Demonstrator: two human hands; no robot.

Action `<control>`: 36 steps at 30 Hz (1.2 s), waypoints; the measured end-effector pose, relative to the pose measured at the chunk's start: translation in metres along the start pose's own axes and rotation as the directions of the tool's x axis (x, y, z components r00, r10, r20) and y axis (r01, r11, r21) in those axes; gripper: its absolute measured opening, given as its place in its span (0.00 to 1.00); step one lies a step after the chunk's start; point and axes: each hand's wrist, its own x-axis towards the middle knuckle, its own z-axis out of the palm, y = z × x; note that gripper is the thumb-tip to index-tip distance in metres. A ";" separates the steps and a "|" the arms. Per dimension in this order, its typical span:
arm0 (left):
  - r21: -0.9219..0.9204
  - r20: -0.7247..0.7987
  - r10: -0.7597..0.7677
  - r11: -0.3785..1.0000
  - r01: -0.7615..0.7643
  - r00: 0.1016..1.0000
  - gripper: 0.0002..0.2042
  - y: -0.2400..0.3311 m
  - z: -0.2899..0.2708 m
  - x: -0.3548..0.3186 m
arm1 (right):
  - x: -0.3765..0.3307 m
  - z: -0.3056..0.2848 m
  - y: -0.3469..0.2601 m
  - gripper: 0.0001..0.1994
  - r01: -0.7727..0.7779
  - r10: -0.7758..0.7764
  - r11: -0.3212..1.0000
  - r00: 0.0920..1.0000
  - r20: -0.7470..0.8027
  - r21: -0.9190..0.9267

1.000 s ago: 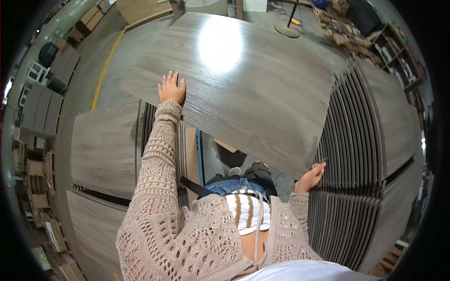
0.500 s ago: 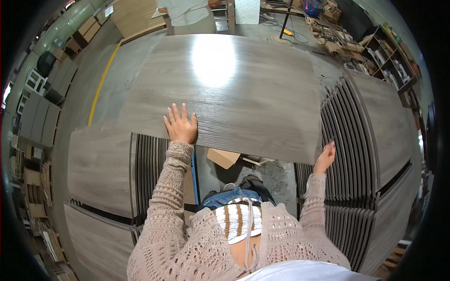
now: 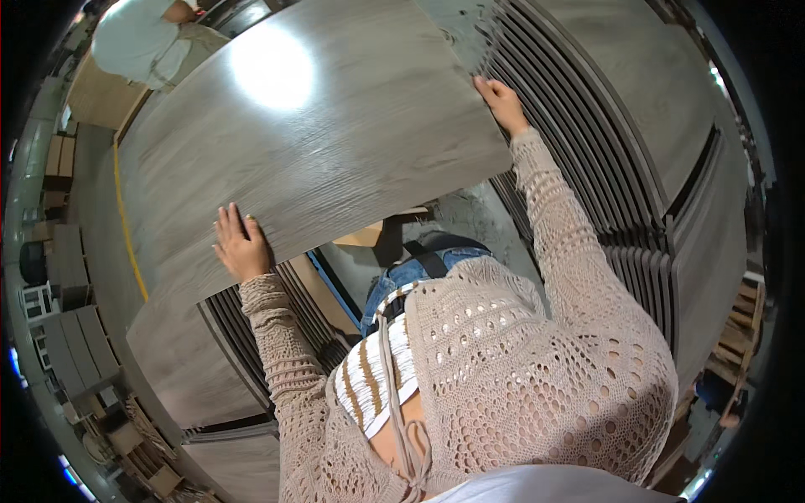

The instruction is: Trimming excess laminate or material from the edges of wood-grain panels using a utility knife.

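Here, we are resting our left hand [image 3: 241,245], open with its fingers spread, on top of a wide, rectangular, grey-brown wood-grain panel [image 3: 360,126], close to its near edge. We are touching the panel's right edge with our partly curled right hand [image 3: 505,106]; we cannot tell whether it is gripping. The panel is extending in front of our body, overlapping in view the left row of dark-edged, grey-brown panels [image 3: 189,373] and reaching beside the similar right row [image 3: 587,159]. Beyond its far left side, a pale-shirted person [image 3: 138,42] is showing.
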 end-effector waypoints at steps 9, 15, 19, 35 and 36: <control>0.031 -0.002 0.008 0.999 -0.008 1.000 0.26 -0.037 0.002 0.014 | -0.052 -0.015 0.000 0.25 -0.001 0.004 1.000 0.976 0.217 -0.017; 0.036 0.030 0.038 0.999 -0.039 0.999 0.25 -0.047 0.000 0.019 | -0.163 -0.018 -0.008 0.25 0.189 -0.223 0.934 0.971 -0.085 -0.302; 0.042 0.036 0.062 0.997 -0.064 0.997 0.25 -0.056 0.005 0.018 | -0.227 0.020 -0.009 0.23 0.450 -0.488 0.707 0.869 0.085 -0.545; 0.089 0.114 0.325 0.938 -0.335 0.939 0.27 -0.035 0.001 0.002 | -0.179 -0.008 0.024 0.26 -0.242 0.115 0.937 0.894 -0.434 -0.251; 0.065 0.117 0.411 0.905 -0.420 0.904 0.27 -0.035 0.000 -0.001 | -0.186 -0.005 0.029 0.26 -0.209 0.021 0.931 0.848 -0.529 -0.298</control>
